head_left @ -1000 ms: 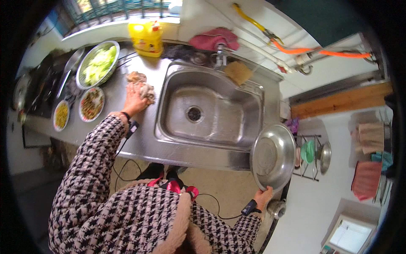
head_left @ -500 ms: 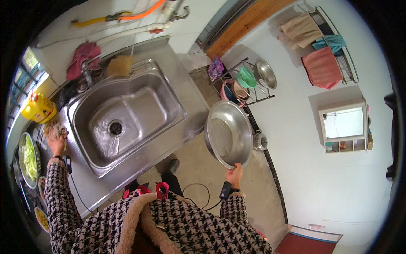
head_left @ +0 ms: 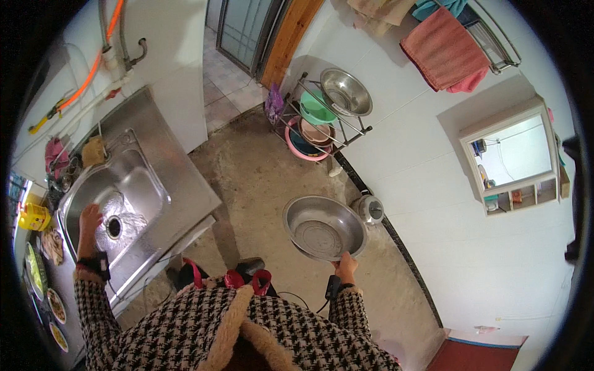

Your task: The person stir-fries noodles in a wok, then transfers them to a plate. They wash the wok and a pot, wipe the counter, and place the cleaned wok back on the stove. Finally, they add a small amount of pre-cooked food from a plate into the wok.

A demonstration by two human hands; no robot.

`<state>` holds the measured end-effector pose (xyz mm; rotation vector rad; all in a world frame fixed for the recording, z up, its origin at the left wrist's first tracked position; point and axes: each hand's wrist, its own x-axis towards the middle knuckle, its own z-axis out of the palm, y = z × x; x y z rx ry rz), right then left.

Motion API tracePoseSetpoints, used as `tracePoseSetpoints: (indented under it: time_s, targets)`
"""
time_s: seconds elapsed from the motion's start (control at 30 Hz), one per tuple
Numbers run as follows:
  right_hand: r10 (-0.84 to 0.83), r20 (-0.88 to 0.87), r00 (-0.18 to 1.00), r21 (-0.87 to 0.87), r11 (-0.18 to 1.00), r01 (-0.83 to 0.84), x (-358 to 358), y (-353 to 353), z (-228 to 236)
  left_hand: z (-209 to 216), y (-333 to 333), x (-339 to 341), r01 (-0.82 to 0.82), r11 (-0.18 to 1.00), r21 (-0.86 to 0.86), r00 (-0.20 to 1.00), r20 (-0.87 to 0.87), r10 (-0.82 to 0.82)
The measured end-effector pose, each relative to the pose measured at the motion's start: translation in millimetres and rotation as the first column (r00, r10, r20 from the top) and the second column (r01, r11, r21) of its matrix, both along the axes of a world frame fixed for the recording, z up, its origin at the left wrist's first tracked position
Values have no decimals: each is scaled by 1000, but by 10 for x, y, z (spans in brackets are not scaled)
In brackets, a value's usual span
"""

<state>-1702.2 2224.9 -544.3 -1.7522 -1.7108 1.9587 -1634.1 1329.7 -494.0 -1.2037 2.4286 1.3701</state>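
A wide stainless steel basin (head_left: pixel 337 216) hangs above the floor on the right, its inside showing no contents. My right hand (head_left: pixel 346 269) grips the near rim with closed fingers. Over the left part of the steel sink (head_left: pixel 147 179) is my left hand (head_left: pixel 91 221), holding nothing, fingers stretched out near the drain (head_left: pixel 113 227). Wet streaks shine around that drain. A crumpled beige rag (head_left: pixel 53 245) lies on the counter left of the sink, apart from my left hand.
A yellow jug (head_left: pixel 34 216), a colander of shredded greens (head_left: pixel 36 272) and dishes of food line the left counter. A metal rack (head_left: pixel 356 137) with basins stands by the wall, near a metal pot (head_left: pixel 370 210). A mirror cabinet (head_left: pixel 513 151) and towels (head_left: pixel 445 52) hang at right.
My left hand has let go of the rag and moved over the sink. The basin, still in my right hand, is lower and tilted differently. My view has swung right.
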Motion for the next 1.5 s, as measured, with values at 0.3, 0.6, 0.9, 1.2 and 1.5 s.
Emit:
tracePoseSetpoints:
  time_s: [0.3,0.6,0.9,1.2,1.5]
  targets:
    - [171,-35,985,-23,985,-172,-1382,755,-411,476,4006,-2812,386,821,421,894,50,-445]
    - [203,39,978,-74,977,-200,-2819,1056,-776,-1251,5743,-5137,209,679,704,903,128,-411]
    - [176,-178,968,-210,955,-212,-3329,1066,-1159,-2626,6525,-6571,165,778,606,937,149,-315]
    - [193,-63,979,-229,952,-203,-3892,1279,-1694,-3602,6881,-7155,-5,770,639,983,145,-114]
    - [378,120,918,-213,913,-349,-4276,1608,-1844,-2837,7267,-6990,-90,844,529,994,95,46]
